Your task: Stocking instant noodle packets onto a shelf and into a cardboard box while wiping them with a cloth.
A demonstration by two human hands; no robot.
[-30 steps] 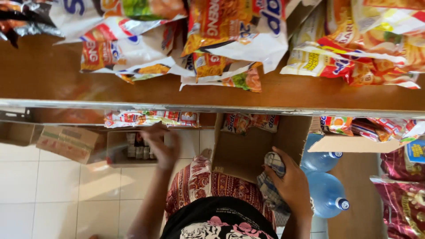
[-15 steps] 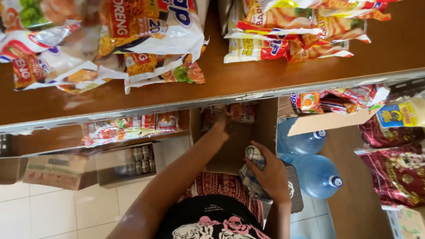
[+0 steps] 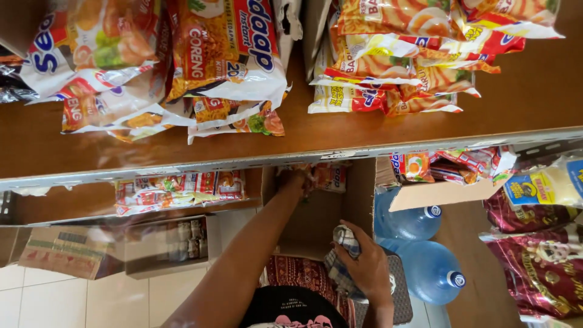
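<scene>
Hands first: our left hand (image 3: 293, 181) reaches up under the shelf edge (image 3: 291, 159) into an open cardboard box (image 3: 316, 212), fingers curled onto a noodle packet (image 3: 331, 176) at the box's far wall; whether they have closed around it we cannot tell, since the shelf edge hides part of them. Our right hand (image 3: 367, 270) sits lower, near the body, clenched around a checked cloth (image 3: 343, 252) that bunches out above and left of the knuckles. Packet and cloth lie well apart, the box floor between them. Noodle packets (image 3: 218, 67) lie heaped on the brown shelf above. Two blue water jugs (image 3: 425, 267) stand just right of the box. A row of packets (image 3: 179, 191) lies on the lower shelf to the left.
</scene>
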